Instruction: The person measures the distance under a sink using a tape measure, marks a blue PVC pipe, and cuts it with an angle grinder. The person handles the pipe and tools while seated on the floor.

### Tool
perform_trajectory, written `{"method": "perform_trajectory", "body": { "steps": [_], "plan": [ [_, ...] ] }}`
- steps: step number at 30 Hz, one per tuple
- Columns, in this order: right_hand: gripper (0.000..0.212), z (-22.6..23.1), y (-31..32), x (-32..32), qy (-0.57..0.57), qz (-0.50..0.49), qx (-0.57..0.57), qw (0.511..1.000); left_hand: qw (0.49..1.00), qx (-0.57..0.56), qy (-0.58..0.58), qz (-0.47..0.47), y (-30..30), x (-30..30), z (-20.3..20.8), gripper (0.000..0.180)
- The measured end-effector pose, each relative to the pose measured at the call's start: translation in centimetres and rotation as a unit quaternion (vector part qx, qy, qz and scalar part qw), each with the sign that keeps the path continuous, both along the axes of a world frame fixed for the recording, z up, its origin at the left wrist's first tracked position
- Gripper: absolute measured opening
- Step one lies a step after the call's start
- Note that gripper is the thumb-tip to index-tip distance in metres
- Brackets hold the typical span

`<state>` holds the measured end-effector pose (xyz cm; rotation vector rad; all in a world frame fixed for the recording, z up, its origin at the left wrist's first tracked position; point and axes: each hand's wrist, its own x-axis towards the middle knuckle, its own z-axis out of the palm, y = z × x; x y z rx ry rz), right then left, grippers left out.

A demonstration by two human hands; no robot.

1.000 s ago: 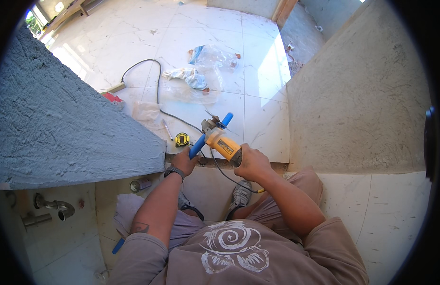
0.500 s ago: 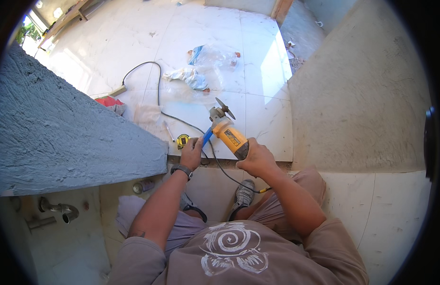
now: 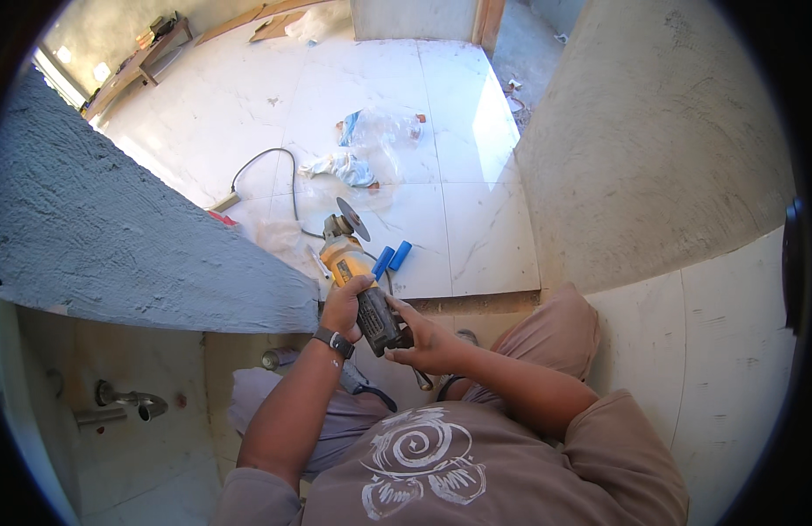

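A yellow and black angle grinder [image 3: 377, 317] is held in front of me, its cutting disc [image 3: 353, 219] pointing away and up. My left hand [image 3: 346, 309] wraps the middle of its body from the left. At the rear end, my right hand [image 3: 428, 340] grips the black housing with fingers and thumb. Just beyond the grinder's right side show two short blue cylindrical pieces [image 3: 400, 255]; whether the nearer one is joined to the tool, I cannot tell. A dark power cord [image 3: 294, 180] runs over the tiles; part of it is hidden behind the grinder.
Crumpled plastic bags [image 3: 340, 167] lie on the white tiled floor [image 3: 476, 232]. A rough grey wall end [image 3: 160, 237] juts in from the left, above a metal pipe [image 3: 130, 399]. Beside my left leg lies a can [image 3: 279, 358]. A plastered wall [image 3: 642, 175] stands on the right.
My left hand has moved from the blue grip onto the grinder's body. The grinder has come left and nearer, its disc now tilting left. Two blue pieces now show beside it.
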<state>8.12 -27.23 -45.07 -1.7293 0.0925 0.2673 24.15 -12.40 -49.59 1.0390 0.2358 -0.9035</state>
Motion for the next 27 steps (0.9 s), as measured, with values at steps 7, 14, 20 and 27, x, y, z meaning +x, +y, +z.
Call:
{"method": "perform_trajectory", "body": {
  "steps": [7,14,20,27],
  "plan": [
    [0.107,0.9,2.2,-0.9,-0.011,-0.044,-0.092,0.995,0.996,0.019,-0.086,0.029,0.4,-1.4,2.5,0.028],
    [0.087,0.4,0.5,0.6,0.151,-0.067,0.136,0.977,0.995,-0.013,-0.097,0.027,-0.6,-2.8,4.0,0.027],
    [0.060,-1.1,-1.6,3.1,0.121,-0.102,0.201,0.967,0.985,0.002,-0.158,-0.076,-2.7,-1.5,3.3,0.054],
    [0.072,-11.2,-10.5,10.9,0.170,-0.275,-0.174,0.930,0.804,0.265,-0.404,-0.346,0.2,1.8,4.9,0.077]
  ]
}}
